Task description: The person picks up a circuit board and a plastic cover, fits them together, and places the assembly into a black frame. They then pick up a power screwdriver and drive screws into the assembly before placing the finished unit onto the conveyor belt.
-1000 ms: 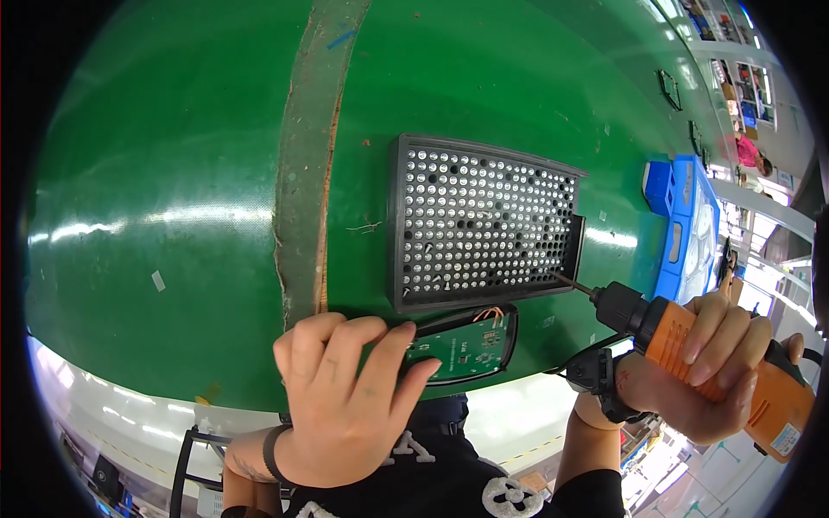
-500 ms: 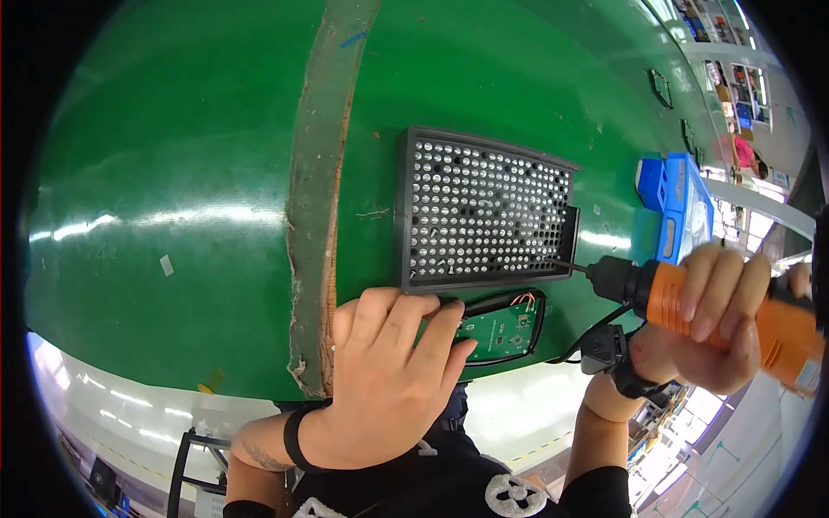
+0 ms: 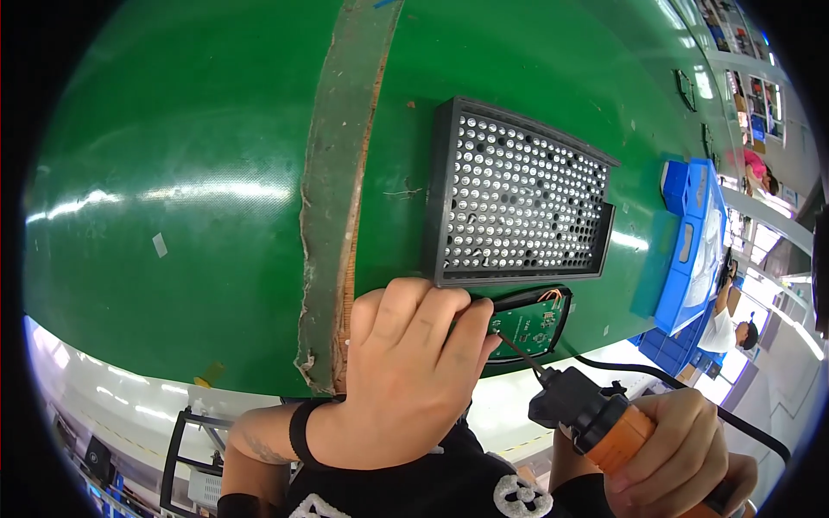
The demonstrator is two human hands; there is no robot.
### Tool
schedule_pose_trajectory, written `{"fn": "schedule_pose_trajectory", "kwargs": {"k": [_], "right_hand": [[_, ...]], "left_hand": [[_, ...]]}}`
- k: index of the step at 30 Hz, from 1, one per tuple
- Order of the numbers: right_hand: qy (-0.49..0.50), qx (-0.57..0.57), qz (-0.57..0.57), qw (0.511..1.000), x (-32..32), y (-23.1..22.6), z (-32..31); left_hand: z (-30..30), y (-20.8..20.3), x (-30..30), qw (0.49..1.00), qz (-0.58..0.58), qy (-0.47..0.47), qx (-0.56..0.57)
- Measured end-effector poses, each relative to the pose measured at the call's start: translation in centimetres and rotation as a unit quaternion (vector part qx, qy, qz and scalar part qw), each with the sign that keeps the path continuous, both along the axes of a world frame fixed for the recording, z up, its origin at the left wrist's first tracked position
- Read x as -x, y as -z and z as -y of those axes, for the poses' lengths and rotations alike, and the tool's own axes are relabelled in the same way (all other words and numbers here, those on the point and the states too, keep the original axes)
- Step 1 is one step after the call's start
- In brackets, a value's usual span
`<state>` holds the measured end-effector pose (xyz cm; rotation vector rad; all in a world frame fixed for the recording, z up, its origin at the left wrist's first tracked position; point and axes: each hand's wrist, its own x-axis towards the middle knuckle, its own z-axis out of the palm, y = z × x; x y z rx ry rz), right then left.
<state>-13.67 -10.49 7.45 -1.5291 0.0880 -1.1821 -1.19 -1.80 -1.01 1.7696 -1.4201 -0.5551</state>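
My right hand is closed round the orange electric screwdriver, fingers wrapped over the body, and the thin bit runs up and to the left from its black nose. My left hand curls over the left end of the black housing; from this view I can't tell whether it pinches the shell or only presses it down. The housing lies on the green table just below the screw tray, with the green circuit board face up in it. The bit's tip sits at the board's left part, right beside my thumb and forefinger; whether it carries a screw is too small to make out. I judge this as lining up to drive a fastener, so I'd raise the screwdriver's back end until the bit stands square to the board, since it looks slanted now and could slip across the components. I'd want the fingertips clear of the tip, the pressure light and straight, and a stop as soon as the head seats. The orange wires at the housing's far end need to stay untouched, and the black cable slack.
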Motion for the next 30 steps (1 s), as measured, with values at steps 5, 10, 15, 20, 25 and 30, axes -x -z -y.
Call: {"fn": "schedule_pose_trajectory", "kwargs": {"k": [5, 10, 15, 20, 25, 30], "right_hand": [[0.004, 0.001, -0.033, 0.999, -0.3, 0.3, 0.1], [-0.020, 0.003, -0.060, 0.998, -0.3, 0.2, 0.4], [-0.016, 0.005, -0.057, 0.998, -0.4, 0.2, 0.4], [-0.022, 0.011, -0.053, 0.998, -0.7, 0.2, 0.6], [-0.058, 0.026, -0.082, 0.995, -1.0, -0.2, 0.4], [-0.073, 0.033, -0.096, 0.992, -0.9, -0.3, 0.5]], "left_hand": [[-0.2, 0.0, 0.0, 1.000, -0.001, -0.003, 0.007], [-0.3, 0.1, 0.0, 1.000, -0.003, -0.005, 0.009], [-0.2, 0.1, 0.0, 1.000, -0.007, -0.004, 0.007], [0.0, 0.0, -0.2, 1.000, -0.007, -0.001, 0.010], [-0.3, -0.2, -0.3, 1.000, -0.020, -0.004, 0.010], [-0.5, 0.2, -0.2, 0.999, -0.022, 0.001, 0.030]]}}
